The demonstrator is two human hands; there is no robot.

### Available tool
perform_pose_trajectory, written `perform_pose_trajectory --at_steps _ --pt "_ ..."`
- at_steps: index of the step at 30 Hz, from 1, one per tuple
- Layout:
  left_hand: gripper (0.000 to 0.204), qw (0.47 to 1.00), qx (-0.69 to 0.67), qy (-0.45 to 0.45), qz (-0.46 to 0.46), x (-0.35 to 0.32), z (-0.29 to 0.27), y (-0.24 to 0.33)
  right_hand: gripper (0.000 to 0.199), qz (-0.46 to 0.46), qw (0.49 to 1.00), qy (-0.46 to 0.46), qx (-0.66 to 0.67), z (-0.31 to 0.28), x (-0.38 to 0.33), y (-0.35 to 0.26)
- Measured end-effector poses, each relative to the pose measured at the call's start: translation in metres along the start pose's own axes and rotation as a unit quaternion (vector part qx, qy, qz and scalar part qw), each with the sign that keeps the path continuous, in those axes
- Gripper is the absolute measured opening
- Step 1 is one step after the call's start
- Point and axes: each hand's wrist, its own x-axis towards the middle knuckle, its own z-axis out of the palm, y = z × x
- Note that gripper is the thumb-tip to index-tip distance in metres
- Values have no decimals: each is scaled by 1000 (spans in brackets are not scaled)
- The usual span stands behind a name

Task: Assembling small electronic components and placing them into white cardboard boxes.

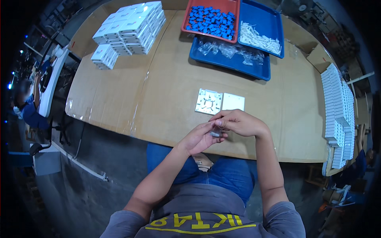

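My two hands meet over the table's near edge. A small clear plastic bag (215, 134) lies across the curled fingers of my left hand (197, 138), its contents too small to make out. From above, my right hand (239, 122) reaches over with thumb and fingers pinched together at the bag's upper end; what exactly sits in the pinch is partly hidden. Just beyond the hands, a white square plastic tray (208, 101) with black curved slots lies face up. Beside it on the right is a plain white square cover (233, 102), partly overlapped by my right hand.
A red tray (185, 27) of blue parts, a blue tray (258, 10) of white pieces and a lower blue tray (222, 65) of clear bags stand at the back. White boxes (131, 25) are stacked back left, more (337, 111) at right. A person (29, 107) sits far left.
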Motion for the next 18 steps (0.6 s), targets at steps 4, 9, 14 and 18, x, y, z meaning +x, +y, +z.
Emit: perform_pose_trajectory --at_steps 4,9,14,18 --pt "61 998 -53 -15 -34 4 2 4 27 -98 990 101 -18 -56 8 22" --pt "62 998 -50 -32 -36 4 1 5 20 -63 937 337 -63 -146 41 46" --pt "61 997 -45 -32 -45 4 8 7 20 -34 808 539 -236 -209 69 52" --pt "60 997 -42 -27 -51 3 7 7 29 -67 756 530 -378 -226 89 55"
